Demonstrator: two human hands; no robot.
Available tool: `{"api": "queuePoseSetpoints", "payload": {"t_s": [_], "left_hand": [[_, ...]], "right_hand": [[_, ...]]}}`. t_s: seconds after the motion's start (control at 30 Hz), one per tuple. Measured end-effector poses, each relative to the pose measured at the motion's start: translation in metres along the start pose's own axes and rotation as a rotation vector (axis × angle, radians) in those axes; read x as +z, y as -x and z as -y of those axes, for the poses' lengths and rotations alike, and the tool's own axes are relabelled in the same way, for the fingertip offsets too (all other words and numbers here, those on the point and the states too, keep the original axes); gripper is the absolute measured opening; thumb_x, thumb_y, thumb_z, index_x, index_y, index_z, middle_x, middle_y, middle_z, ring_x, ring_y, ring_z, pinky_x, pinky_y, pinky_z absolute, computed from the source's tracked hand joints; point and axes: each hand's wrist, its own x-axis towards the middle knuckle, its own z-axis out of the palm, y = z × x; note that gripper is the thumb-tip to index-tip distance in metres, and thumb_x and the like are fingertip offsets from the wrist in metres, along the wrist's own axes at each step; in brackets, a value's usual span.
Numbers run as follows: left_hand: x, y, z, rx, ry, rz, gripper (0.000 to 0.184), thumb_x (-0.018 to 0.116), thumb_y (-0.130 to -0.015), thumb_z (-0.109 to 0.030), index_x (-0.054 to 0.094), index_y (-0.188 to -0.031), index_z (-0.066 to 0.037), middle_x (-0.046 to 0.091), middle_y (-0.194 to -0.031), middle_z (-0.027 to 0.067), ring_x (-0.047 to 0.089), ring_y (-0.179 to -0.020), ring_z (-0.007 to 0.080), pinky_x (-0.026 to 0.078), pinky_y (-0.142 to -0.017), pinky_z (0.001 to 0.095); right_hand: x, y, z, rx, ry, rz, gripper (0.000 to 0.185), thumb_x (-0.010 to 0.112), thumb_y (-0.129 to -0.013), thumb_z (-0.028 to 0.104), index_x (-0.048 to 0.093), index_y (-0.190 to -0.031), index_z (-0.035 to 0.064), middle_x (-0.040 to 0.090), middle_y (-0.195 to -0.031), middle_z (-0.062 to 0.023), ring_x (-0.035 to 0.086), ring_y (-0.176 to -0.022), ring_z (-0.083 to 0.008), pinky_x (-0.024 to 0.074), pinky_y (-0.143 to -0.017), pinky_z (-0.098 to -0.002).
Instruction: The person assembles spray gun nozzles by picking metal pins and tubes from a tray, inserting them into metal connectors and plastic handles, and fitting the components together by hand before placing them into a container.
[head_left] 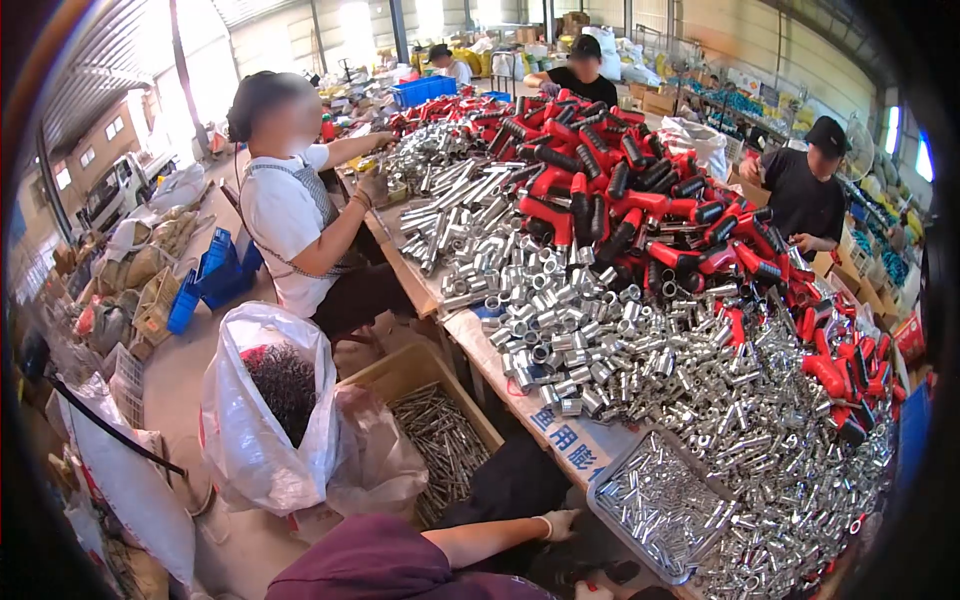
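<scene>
My left hand [560,524], in a pale glove, reaches from a purple sleeve [370,560] to a spot below the table edge. Its fingers are too small and dark to make out, and I cannot tell whether it holds anything. Only a small part of my right hand [592,592] shows at the bottom edge, with a bit of red beside it; its grip is hidden. Dark shapes lie near both hands in shadow. The nearest thing on the table is a metal tray [655,505] full of small silver parts.
Silver sockets [590,330] and red-and-black handles [620,190] are heaped over the table. A wooden box [445,440] of metal rods and a white sack [265,430] stand at left. Co-workers [290,190] [810,190] work around the table. Blue crates [215,265] sit on the floor.
</scene>
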Motion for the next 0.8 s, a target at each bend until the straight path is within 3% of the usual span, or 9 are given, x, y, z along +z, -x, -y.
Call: {"api": "queuePoseSetpoints", "payload": {"t_s": [0.13, 0.33, 0.57, 0.63, 0.67, 0.7, 0.73, 0.77, 0.8], "left_hand": [[0.0, -0.002, -0.001, -0.063, -0.044, -0.008, 0.078, 0.065, -0.083, -0.035, 0.036, -0.146, 0.0, 0.056, -0.133, 0.0276, 0.054, -0.124, 0.0403, 0.045, -0.104, 0.0441], [-0.012, 0.013, -0.012, -0.065, -0.022, 0.024, 0.075, 0.063, -0.085, -0.035, 0.036, -0.146, 0.0, 0.056, -0.133, 0.0272, 0.055, -0.124, 0.0396, 0.044, -0.105, 0.0435], [-0.008, 0.007, -0.009, -0.039, -0.068, 0.022, 0.072, 0.064, -0.085, -0.036, 0.04, -0.143, 0.001, 0.056, -0.134, 0.0268, 0.056, -0.123, 0.0387, 0.044, -0.104, 0.0432], [-0.005, 0.005, 0.002, 0.036, -0.045, 0.021, 0.065, 0.065, -0.085, -0.038, 0.046, -0.138, -0.005, 0.058, -0.131, 0.025, 0.056, -0.122, 0.0385, 0.045, -0.103, 0.0435], [0.005, -0.001, 0.017, 0.071, -0.053, -0.025, 0.063, 0.065, -0.085, -0.039, 0.048, -0.136, -0.006, 0.06, -0.129, 0.0241, 0.057, -0.121, 0.0382, 0.045, -0.103, 0.0439], [0.01, -0.005, 0.025, 0.066, 0.021, -0.011, 0.061, 0.065, -0.086, -0.038, 0.05, -0.134, -0.005, 0.061, -0.126, 0.0241, 0.058, -0.12, 0.0379, 0.045, -0.102, 0.0442], [0.025, -0.026, 0.051, 0.081, -0.023, 0.012, 0.059, 0.063, -0.086, -0.038, 0.052, -0.133, -0.004, 0.062, -0.125, 0.0248, 0.058, -0.119, 0.0387, 0.046, -0.101, 0.044], [0.027, -0.025, 0.056, 0.059, -0.072, 0.008, 0.057, 0.063, -0.087, -0.04, 0.055, -0.132, -0.006, 0.062, -0.125, 0.0237, 0.059, -0.117, 0.0386, 0.047, -0.1, 0.0435], [0.008, -0.004, 0.025, 0.174, -0.056, -0.02, 0.056, 0.062, -0.086, -0.043, 0.057, -0.13, -0.009, 0.063, -0.125, 0.0216, 0.06, -0.117, 0.0378, 0.048, -0.099, 0.0437]], "right_hand": [[0.018, -0.013, -0.02, -0.063, -0.115, -0.019, 0.045, 0.062, -0.085, 0.039, 0.07, -0.107, 0.0012, 0.068, -0.108, -0.0247, 0.06, -0.109, -0.0442, 0.0463, -0.092, -0.0465], [0.004, 0.009, 0.003, 0.025, -0.098, -0.017, 0.046, 0.062, -0.085, 0.039, 0.069, -0.11, 0.0011, 0.068, -0.108, -0.0257, 0.059, -0.11, -0.0451, 0.0453, -0.093, -0.0466], [0.0, 0.007, 0.009, 0.004, -0.044, 0.001, 0.046, 0.061, -0.086, 0.041, 0.071, -0.11, 0.0025, 0.068, -0.112, -0.0249, 0.06, -0.112, -0.0424, 0.0456, -0.097, -0.0455], [-0.006, 0.009, 0.021, -0.011, -0.034, 0.04, 0.045, 0.061, -0.086, 0.041, 0.071, -0.109, 0.0038, 0.068, -0.112, -0.0231, 0.061, -0.111, -0.0413, 0.0465, -0.096, -0.0448], [-0.006, 0.011, 0.028, -0.038, 0.04, 0.013, 0.038, 0.058, -0.087, 0.034, 0.074, -0.103, 0.0037, 0.071, -0.106, -0.0211, 0.066, -0.103, -0.0393, 0.0509, -0.089, -0.0459], [0.012, -0.009, 0.006, -0.124, 0.132, -0.014, 0.045, 0.061, -0.084, 0.047, 0.074, -0.096, 0.0055, 0.07, -0.095, -0.0223, 0.067, -0.095, -0.0399, 0.0512, -0.087, -0.0473], [0.012, -0.019, 0.013, -0.046, 0.296, 0.089, 0.049, 0.059, -0.083, 0.051, 0.074, -0.1, 0.0081, 0.071, -0.101, -0.0191, 0.065, -0.102, -0.038, 0.0504, -0.093, -0.0458], [0.023, -0.034, 0.006, -0.101, 0.301, 0.142, 0.049, 0.059, -0.082, 0.051, 0.074, -0.102, 0.0081, 0.071, -0.102, -0.0204, 0.066, -0.101, -0.0383, 0.0514, -0.091, -0.0466], [0.014, -0.032, 0.03, -0.082, 0.344, 0.216, 0.05, 0.058, -0.083, 0.05, 0.074, -0.102, 0.0066, 0.07, -0.104, -0.0228, 0.067, -0.099, -0.0384, 0.0522, -0.09, -0.0475]]}}
